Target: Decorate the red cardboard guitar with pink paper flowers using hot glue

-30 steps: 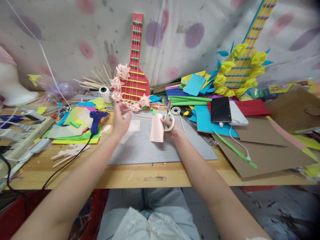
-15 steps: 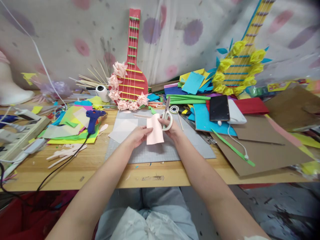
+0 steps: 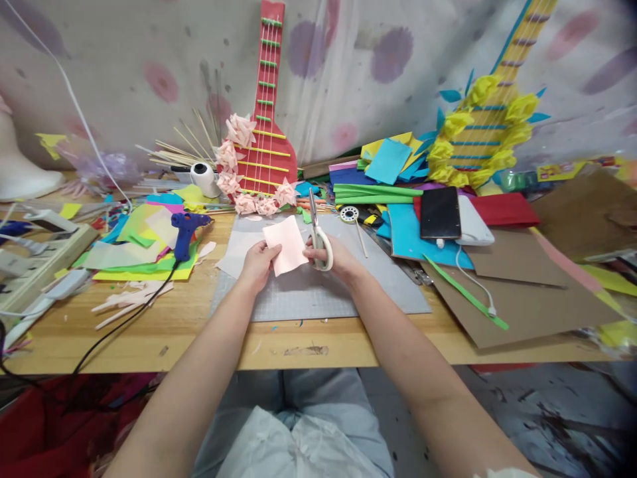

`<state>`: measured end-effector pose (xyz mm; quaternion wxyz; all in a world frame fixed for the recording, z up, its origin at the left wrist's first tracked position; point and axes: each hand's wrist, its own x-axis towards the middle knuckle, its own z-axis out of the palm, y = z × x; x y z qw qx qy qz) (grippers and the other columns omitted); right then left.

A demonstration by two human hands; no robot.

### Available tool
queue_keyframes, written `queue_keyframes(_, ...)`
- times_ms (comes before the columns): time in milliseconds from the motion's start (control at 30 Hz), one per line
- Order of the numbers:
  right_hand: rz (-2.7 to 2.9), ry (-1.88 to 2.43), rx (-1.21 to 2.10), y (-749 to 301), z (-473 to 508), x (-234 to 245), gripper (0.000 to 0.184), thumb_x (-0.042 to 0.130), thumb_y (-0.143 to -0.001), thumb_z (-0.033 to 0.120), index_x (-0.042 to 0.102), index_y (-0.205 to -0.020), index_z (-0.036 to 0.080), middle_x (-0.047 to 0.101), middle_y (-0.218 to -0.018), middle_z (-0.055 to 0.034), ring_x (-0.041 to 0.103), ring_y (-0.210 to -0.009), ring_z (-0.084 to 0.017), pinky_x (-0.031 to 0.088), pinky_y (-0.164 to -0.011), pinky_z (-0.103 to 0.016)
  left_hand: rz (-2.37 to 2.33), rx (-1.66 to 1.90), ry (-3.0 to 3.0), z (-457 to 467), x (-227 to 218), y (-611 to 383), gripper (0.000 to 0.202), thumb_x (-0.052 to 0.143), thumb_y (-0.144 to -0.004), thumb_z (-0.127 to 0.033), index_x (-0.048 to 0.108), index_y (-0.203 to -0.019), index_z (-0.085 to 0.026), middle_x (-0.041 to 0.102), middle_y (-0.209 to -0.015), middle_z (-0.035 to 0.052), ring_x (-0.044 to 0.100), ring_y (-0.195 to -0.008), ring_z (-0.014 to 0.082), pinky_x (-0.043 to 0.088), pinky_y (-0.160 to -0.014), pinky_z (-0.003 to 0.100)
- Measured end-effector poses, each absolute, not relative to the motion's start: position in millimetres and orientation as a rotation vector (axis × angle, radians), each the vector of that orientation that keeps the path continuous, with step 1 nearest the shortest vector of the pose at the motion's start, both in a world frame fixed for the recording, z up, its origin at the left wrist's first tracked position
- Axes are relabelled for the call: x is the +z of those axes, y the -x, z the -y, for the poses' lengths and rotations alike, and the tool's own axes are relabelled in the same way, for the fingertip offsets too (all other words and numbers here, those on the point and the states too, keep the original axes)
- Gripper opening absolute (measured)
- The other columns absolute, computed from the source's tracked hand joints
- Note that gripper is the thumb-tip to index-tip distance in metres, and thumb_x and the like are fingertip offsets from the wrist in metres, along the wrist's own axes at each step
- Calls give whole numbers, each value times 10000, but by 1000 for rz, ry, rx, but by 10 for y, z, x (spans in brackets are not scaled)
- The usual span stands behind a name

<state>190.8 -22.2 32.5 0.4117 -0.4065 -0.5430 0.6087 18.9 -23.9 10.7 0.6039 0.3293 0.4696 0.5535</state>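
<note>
My left hand (image 3: 259, 264) pinches a small pale pink paper rectangle (image 3: 286, 243) by its left edge, thumb on top. The paper is held up over a grey cutting mat (image 3: 318, 295), tilted to one side. White-handled scissors (image 3: 322, 247) are in my right hand (image 3: 336, 257), its fingers through the handle loops. Their blades point up and away, just right of the paper, and look closed. A larger pale sheet (image 3: 237, 249) lies on the mat behind my left hand.
A blue glue gun (image 3: 184, 238) rests on coloured paper at left, its cord trailing over the table edge. Behind stands a red paper guitar (image 3: 269, 149) with pink flowers; a yellow one (image 3: 480, 133) is farther right. A phone (image 3: 440, 214) and brown cardboard (image 3: 517, 292) lie at right.
My left hand has drawn left with the pink paper, which is now tilted. The scissors have shifted left and turned more upright, and the paper has come away from my right fingers.
</note>
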Motion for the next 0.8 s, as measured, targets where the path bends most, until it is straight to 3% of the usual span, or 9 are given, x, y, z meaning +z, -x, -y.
queue_keyframes(233, 1360, 1009, 1514, -1907, 203, 266, 405, 753, -537, 409, 518, -784, 189, 548, -576, 39, 489, -498, -99, 353, -460, -227, -1162, 1326, -888, 255, 34, -264, 402, 677, -603, -197, 547, -980, -147, 685, -783, 46, 634, -685, 164, 501, -677, 302)
queue_keyframes(367, 1372, 977, 1541, -1878, 215, 272, 398, 744, -544, 423, 512, -767, 188, 548, -567, 38, 479, -487, -93, 346, -459, -223, -1312, 1363, -1017, 287, 6, -275, 668, 660, -625, -182, 375, -1229, -205, 657, -721, 3, 617, -611, 154, 480, -601, 271)
queue_keyframes(433, 1385, 982, 1547, -1840, 221, 270, 409, 749, -533, 423, 508, -766, 189, 546, -564, 40, 474, -482, -92, 339, -453, -221, -1318, 1377, -1115, 306, 2, -282, 696, 647, -631, -173, 350, -1256, -237, 650, -752, -6, 605, -602, 139, 460, -583, 245)
queue_keyframes(533, 1405, 985, 1565, -1773, 228, 247, 436, 767, -500, 415, 489, -748, 189, 536, -562, 45, 477, -484, -93, 353, -461, -227, -1314, 1371, -1249, 313, -5, -293, 381, 612, -645, -183, 533, -1016, -217, 614, -731, -25, 541, -567, 103, 414, -547, 208)
queue_keyframes(633, 1401, 989, 1578, -1726, 232, 215, 478, 787, -457, 402, 474, -751, 192, 510, -568, 62, 469, -479, -86, 373, -473, -234, -1278, 1349, -1254, 303, 1, -297, 97, 581, -671, -232, 568, -755, -186, 580, -677, -25, 497, -572, 101, 398, -555, 212)
queue_keyframes(800, 1415, 976, 1546, -1722, 235, 190, 487, 786, -458, 402, 472, -766, 192, 502, -586, 67, 463, -477, -77, 370, -470, -229, -1124, 1345, -1141, 324, 51, -297, 227, 532, -743, -407, 533, -692, -186, 537, -648, -19, 500, -615, 122, 407, -580, 232)
